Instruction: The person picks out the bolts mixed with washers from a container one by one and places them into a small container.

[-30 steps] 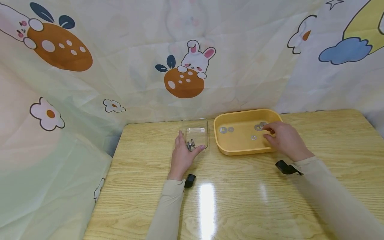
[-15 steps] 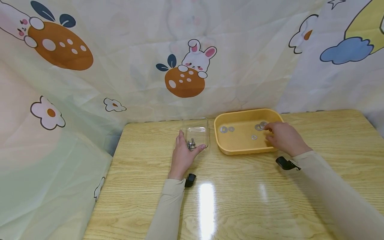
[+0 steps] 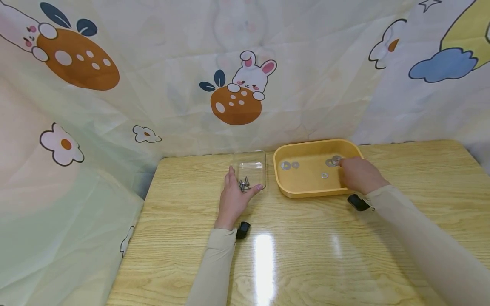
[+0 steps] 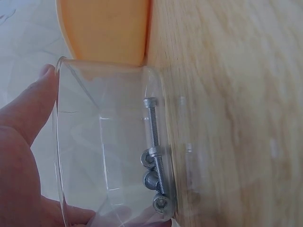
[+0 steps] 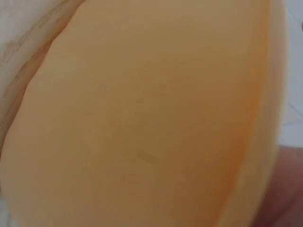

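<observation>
My left hand (image 3: 232, 202) holds a clear plastic box (image 3: 251, 170) by its near end, the thumb at one side of the rim and the fingers at the other. Several silver socket-head screws (image 4: 154, 127) lie in the box, seen close in the left wrist view. My right hand (image 3: 360, 175) reaches over the right end of a yellow tray (image 3: 300, 194), beside two overlapping washers (image 3: 336, 160). Its fingertips are hidden, and I cannot tell what they hold. The right wrist view is mostly filled by the tray's outer wall (image 5: 142, 113).
Elsewhere in the tray lie a large washer (image 3: 286, 165), a small washer (image 3: 295, 165) and a lone washer (image 3: 324, 175). The wood-grain table (image 3: 306, 250) ends at the back against a printed cloth (image 3: 172, 114).
My right hand has moved slightly left and dipped into the tray, its visible fingertips now turned down out of sight. The left hand and the box have stayed in place.
</observation>
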A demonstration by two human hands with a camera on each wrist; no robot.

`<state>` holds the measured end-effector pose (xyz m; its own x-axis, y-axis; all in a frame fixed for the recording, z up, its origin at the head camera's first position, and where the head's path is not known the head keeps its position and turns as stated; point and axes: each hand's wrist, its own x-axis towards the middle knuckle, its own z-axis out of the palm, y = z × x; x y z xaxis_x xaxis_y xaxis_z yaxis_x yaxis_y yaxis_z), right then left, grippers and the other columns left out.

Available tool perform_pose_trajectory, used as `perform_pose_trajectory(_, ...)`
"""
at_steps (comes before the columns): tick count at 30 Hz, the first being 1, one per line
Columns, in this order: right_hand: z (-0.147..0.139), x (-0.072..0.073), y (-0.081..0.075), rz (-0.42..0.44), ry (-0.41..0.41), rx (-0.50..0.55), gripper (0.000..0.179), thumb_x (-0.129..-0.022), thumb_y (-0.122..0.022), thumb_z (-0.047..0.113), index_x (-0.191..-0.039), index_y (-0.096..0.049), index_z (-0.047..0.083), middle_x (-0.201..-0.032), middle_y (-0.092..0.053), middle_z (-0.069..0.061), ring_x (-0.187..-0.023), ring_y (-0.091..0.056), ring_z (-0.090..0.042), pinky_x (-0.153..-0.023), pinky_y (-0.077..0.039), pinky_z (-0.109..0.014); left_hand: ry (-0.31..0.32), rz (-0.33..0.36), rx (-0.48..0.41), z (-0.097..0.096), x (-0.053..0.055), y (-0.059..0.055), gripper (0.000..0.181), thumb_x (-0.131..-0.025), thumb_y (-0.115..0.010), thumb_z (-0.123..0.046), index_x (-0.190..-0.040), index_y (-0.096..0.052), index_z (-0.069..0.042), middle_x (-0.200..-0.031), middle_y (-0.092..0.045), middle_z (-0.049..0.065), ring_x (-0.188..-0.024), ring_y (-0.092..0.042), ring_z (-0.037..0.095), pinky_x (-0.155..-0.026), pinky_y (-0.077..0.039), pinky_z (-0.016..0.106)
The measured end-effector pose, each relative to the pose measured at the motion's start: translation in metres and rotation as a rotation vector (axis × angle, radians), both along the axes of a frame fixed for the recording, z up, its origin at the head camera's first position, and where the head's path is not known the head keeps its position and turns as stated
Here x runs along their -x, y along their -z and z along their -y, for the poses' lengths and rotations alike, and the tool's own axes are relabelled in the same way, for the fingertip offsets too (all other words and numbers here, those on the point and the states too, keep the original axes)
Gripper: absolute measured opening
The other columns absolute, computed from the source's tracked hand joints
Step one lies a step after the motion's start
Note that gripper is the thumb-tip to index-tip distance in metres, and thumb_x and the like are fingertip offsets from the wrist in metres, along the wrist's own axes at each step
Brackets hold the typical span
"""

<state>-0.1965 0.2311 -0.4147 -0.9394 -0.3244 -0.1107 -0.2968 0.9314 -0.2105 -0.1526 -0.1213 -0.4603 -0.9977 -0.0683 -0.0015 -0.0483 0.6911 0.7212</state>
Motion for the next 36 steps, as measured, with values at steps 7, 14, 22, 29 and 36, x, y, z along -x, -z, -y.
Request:
perform_pose_trajectory(7,0.0000,0.0059,0.0022,0.038,-0.019,-0.040,0.014,-0.089,-0.049,-0.007,-0.078,-0.057,-0.003,-0.066,-0.056,-0.011,-0.059,-0.050,-0.025,-0.058,-0.047,-0.041,-0.002,-0.006,0.003,-0.0002,-0.0001,-0.0008,0.122,-0.081,-0.077,-0.060,-0.161,-0.006,-0.002,-0.160,-0.026,0.021,-0.123,-0.054,0.045,-0.102,-0.045,0.054)
perform_pose_trajectory(14,0.0009,0.0066,0.0019,0.076,-0.001,-0.045,0.015,-0.089,-0.052,-0.007,-0.076,-0.058,-0.002,-0.068,-0.058,-0.011,-0.062,-0.051,-0.025,-0.062,-0.047,-0.041,0.007,-0.020,0.010,-0.0004,-0.0005,0.0000,0.121,-0.081,-0.077,-0.060,-0.161,-0.007,-0.001,-0.159,-0.027,0.023,-0.121,-0.054,0.045,-0.101,-0.045,0.054)
perform_pose_trajectory(22,0.0009,0.0089,0.0050,0.076,0.017,-0.054,0.015,-0.089,-0.054,-0.006,-0.075,-0.057,-0.001,-0.070,-0.059,-0.013,-0.064,-0.052,-0.026,-0.063,-0.048,-0.042,0.005,-0.022,0.006,-0.0001,0.0001,0.0012,0.121,-0.081,-0.077,-0.059,-0.161,-0.007,-0.001,-0.159,-0.027,0.023,-0.124,-0.052,0.045,-0.102,-0.045,0.054)
perform_pose_trajectory(29,0.0015,0.0093,0.0043,0.076,0.015,-0.058,0.016,-0.089,-0.053,-0.005,-0.074,-0.057,-0.001,-0.070,-0.059,-0.013,-0.064,-0.052,-0.026,-0.063,-0.049,-0.043,0.009,-0.028,0.005,0.0007,-0.0005,0.0011,0.121,-0.081,-0.077,-0.058,-0.161,-0.007,0.000,-0.159,-0.027,0.023,-0.128,-0.050,0.045,-0.103,-0.044,0.055)
perform_pose_trajectory(36,0.0017,0.0097,0.0055,0.073,0.001,-0.064,0.017,-0.089,-0.056,-0.005,-0.073,-0.058,0.000,-0.069,-0.059,-0.012,-0.063,-0.052,-0.025,-0.062,-0.049,-0.042,0.006,-0.027,0.004,0.0009,-0.0002,0.0017,0.121,-0.081,-0.078,-0.057,-0.160,-0.007,0.000,-0.160,-0.026,0.023,-0.130,-0.048,0.046,-0.105,-0.042,0.055)
